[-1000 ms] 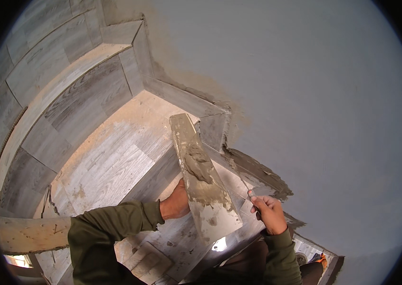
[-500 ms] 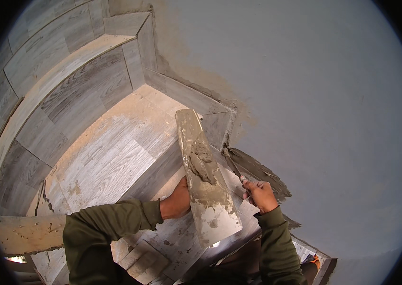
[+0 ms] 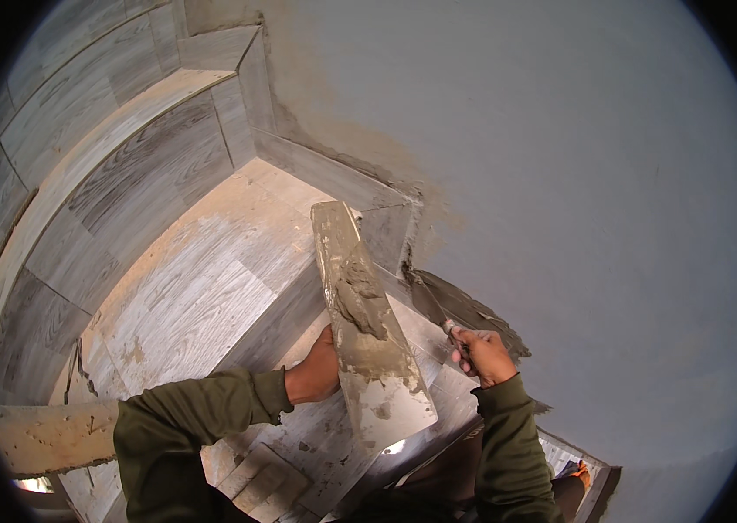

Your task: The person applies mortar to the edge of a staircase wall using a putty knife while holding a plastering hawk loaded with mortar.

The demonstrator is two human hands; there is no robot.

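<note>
My left hand [image 3: 314,370] grips the left edge of a long, narrow tile strip [image 3: 394,411], its fingers hidden beneath. A lump of wet grey mortar [image 3: 360,301] lies on the middle of the strip, and more is smeared over its far half. To the right, my right hand [image 3: 483,357] is closed around the handle of a small trowel [image 3: 429,303]. The trowel's blade is against a fresh dark mortar patch [image 3: 477,315] on the wall, just above the skirting tiles; its outline is hard to make out there.
Stairs with wood-look tiles [image 3: 142,174] curve up at the left. Skirting tiles [image 3: 325,166] step along the foot of the grey wall [image 3: 577,192]. A curved, mortar-spattered beam [image 3: 50,436] is at lower left. Loose tile pieces [image 3: 264,479] lie near my left forearm.
The view has shifted slightly, with the stairs now further left. My right hand and the trowel have moved a little to the right along the mortar patch. The left hand keeps its grip.
</note>
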